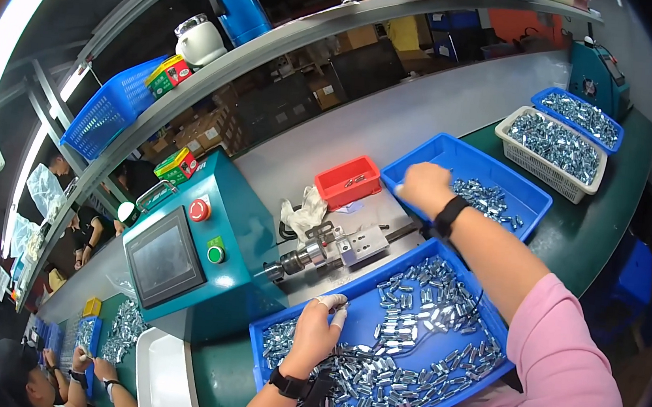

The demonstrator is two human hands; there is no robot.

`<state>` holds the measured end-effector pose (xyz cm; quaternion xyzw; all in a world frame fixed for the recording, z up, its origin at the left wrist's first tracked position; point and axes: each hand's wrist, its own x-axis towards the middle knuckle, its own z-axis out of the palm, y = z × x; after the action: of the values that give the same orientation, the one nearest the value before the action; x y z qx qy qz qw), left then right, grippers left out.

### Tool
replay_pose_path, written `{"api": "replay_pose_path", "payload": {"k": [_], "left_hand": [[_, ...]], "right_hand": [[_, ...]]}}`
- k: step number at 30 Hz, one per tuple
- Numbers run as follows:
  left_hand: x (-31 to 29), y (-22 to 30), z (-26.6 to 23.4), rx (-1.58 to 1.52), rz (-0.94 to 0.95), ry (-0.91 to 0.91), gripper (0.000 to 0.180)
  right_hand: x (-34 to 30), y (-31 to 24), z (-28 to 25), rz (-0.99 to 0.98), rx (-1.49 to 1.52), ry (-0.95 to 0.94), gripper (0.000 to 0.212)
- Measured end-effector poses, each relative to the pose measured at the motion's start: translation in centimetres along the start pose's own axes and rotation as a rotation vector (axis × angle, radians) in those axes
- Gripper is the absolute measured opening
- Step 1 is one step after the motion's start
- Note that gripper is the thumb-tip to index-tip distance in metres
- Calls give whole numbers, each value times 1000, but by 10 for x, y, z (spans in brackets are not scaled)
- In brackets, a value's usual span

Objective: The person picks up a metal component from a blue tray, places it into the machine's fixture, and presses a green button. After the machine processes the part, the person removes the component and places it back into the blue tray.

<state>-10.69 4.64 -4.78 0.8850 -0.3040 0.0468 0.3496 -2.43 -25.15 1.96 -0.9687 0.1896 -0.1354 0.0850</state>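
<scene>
My left hand (pixel 318 328), with pale covers on its fingertips, is over the left part of a large blue tray (pixel 366 316) full of small shiny metal cylinders (pixel 395 378). Its thumb and fingers are pinched together; what they hold, if anything, is too small to make out. Farther off, my right hand (pixel 426 189) is above the left end of a second blue tray (pixel 458 155), fingers curled downward and hidden behind the hand. More of the metal cylinders (pixel 489 198) lie in that tray. Between my hands sits a small machine with a metal chuck and fixture (pixel 312 256).
A teal control box (pixel 229 217) with a screen stands left of the fixture. Beyond it are a red bin (pixel 348 182) and white gloves (pixel 305 213). A cream basket (pixel 556 148) of parts is at far right. A shelf (pixel 296 29) crosses overhead; other people work at lower left.
</scene>
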Motion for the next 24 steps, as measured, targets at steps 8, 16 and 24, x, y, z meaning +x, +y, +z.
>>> {"api": "replay_pose_path", "payload": {"k": [8,16,24], "left_hand": [[0,-8,4,36,8,-39,23],[4,11,4,239,230,127,20],[83,18,-12,396,192,300,22]], "right_hand": [[-12,27,-4,81,111,7,37],[-73,-63,44,-316,1006,30,30],[-65,-51,48,-130,1426,-149,21]]}}
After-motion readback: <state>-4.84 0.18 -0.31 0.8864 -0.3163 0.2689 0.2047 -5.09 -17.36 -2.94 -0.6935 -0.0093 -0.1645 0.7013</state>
